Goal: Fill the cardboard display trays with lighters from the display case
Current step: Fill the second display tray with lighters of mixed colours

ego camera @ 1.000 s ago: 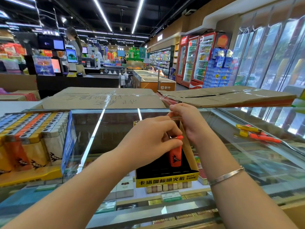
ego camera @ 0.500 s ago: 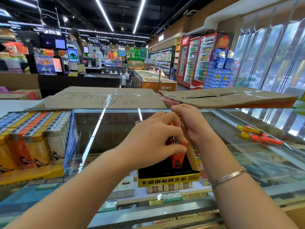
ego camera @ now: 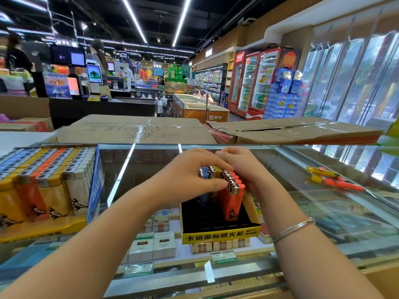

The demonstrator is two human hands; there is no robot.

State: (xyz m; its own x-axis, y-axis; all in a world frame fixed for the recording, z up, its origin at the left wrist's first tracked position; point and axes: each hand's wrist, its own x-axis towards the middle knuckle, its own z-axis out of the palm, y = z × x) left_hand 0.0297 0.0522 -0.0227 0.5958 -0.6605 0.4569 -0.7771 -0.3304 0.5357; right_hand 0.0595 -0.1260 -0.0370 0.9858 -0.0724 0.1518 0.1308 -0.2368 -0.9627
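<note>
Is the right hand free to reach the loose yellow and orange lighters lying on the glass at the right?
Probably not at once. The path over the glass counter to the loose lighters looks clear, but the right hand is busy gripping the row of orange lighters in the tray together with the left hand.

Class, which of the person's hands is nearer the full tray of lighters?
Left. The left hand is on the side toward the full tray; the right hand is beyond it.
</note>
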